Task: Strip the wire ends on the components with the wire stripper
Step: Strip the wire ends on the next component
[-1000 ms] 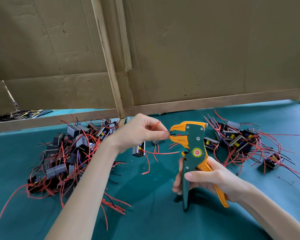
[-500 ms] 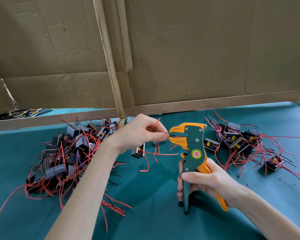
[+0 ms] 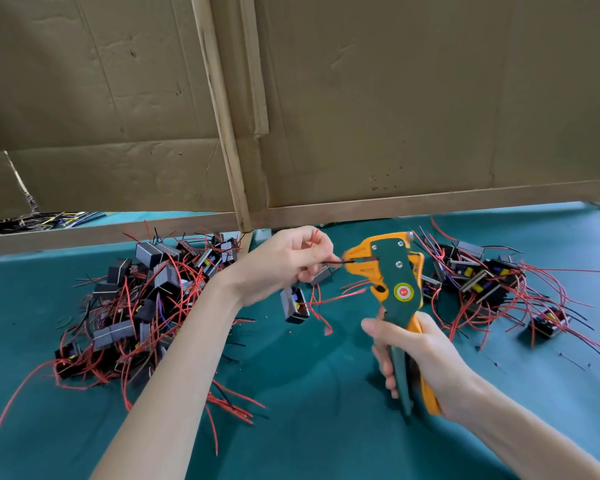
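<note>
My right hand grips the two handles of the green and orange wire stripper, squeezed close together, with the tool upright over the table. My left hand pinches a thin dark wire whose end lies in the stripper's orange jaws. A small grey and black component with red wires hangs below my left hand. The wire's end inside the jaws is hidden.
A large pile of components with red and black wires lies on the left of the teal table. A smaller pile lies on the right. A cardboard wall stands behind the table.
The stripper's handles have been squeezed together by my right hand. The orange jaws have closed on the wire, and the hanging component has swung a little.
</note>
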Demonstrator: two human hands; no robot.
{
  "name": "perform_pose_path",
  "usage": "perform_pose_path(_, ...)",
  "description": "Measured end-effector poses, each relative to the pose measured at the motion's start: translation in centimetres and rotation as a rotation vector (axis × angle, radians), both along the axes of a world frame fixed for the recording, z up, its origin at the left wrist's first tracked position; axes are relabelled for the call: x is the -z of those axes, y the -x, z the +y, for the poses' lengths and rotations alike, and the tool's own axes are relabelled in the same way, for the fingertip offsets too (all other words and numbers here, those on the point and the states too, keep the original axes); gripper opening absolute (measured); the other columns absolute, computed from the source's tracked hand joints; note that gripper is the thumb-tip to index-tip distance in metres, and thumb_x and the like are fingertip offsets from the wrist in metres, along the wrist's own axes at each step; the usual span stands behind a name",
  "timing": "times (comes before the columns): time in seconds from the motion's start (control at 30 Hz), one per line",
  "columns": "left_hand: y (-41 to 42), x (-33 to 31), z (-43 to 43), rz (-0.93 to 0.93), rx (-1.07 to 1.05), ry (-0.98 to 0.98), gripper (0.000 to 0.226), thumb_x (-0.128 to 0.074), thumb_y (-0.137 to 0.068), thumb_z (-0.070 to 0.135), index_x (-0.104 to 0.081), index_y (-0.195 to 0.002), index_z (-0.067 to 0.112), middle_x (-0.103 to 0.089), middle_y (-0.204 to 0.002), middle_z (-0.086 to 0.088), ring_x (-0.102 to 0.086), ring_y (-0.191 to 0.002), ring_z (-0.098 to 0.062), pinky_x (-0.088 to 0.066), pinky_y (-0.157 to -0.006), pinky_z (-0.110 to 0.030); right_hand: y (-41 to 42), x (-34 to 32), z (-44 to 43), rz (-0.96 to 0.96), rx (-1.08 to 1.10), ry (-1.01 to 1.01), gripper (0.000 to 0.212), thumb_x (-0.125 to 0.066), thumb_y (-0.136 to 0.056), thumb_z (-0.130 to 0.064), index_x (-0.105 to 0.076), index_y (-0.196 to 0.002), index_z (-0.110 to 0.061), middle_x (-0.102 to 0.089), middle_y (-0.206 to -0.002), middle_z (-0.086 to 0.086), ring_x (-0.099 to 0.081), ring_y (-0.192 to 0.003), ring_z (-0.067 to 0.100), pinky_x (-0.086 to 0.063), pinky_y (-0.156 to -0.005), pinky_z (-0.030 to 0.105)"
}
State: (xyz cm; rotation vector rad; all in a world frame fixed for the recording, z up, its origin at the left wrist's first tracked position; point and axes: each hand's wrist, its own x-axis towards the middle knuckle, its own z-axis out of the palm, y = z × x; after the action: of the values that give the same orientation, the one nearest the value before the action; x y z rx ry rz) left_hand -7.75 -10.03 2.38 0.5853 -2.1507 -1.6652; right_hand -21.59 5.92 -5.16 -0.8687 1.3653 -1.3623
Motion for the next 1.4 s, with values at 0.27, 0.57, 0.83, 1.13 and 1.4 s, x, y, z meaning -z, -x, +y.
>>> perform_pose_path(0.27,0.4,2.0,-0.9,-0.03,-0.013,-0.03,0.034,-0.03,-0.104,0.021,-0.052,-0.081,0.01,-0.06,-0.069,0.001,-0.042,-0.067,-0.013,-0.037,-0.062,-0.02,1.3,-0.1,-0.5,-0.186,-0.108,0.098,0.011,-0.071,-0.072,-0.013,-0.065,-0.078,-0.006,-0.061,-0.072,0.025,-0.064,-0.063,0.038,-0.056,-0.06,0.045)
perform_pose_path(0.57,0.7,2.4,-1.4,-0.123,-0.249,0.06,0.035,-0.031,-0.087,0.046,-0.048,-0.076,0.016,-0.024,-0.074,0.004,-0.02,-0.06,-0.014,-0.024,-0.06,-0.028,1.8,0.5,-1.0,-0.217,-0.171,0.127,0.02,-0.079,-0.066,-0.021,-0.072,-0.082,-0.01,-0.065,-0.08,0.026,-0.067,-0.076,0.042,-0.056,-0.071,0.051)
perform_pose_path(0.83,0.5,1.0,-0.9,0.038,-0.141,0.188,0.031,-0.044,-0.102,0.021,-0.065,-0.079,0.014,-0.025,-0.058,0.006,-0.02,-0.058,-0.013,-0.024,-0.055,-0.024,1.7,0.6,-1.0,-0.21,-0.221,0.141,0.02,-0.079,-0.069,-0.02,-0.071,-0.084,-0.01,-0.066,-0.081,0.025,-0.067,-0.076,0.042,-0.056,-0.072,0.052)
perform_pose_path(1.13,0.8,0.6,0.1,0.094,-0.083,0.195,0.014,-0.062,-0.092,0.019,-0.069,-0.08,0.017,-0.045,-0.073,-0.006,-0.031,-0.058,-0.007,-0.027,-0.055,-0.022,1.7,0.3,-0.7,-0.19,-0.235,0.202,0.02,-0.077,-0.072,-0.018,-0.07,-0.088,-0.008,-0.065,-0.082,0.027,-0.066,-0.078,0.043,-0.056,-0.073,0.052)
perform_pose_path(1.4,0.7,0.7,-0.3,0.119,-0.06,0.108,0.015,-0.06,-0.093,0.019,-0.068,-0.08,0.013,-0.045,-0.059,0.002,-0.038,-0.055,-0.011,-0.04,-0.056,-0.019,1.7,0.4,-0.7,-0.156,-0.22,0.214,0.02,-0.077,-0.073,-0.018,-0.069,-0.088,-0.008,-0.065,-0.082,0.027,-0.066,-0.078,0.045,-0.055,-0.074,0.054)
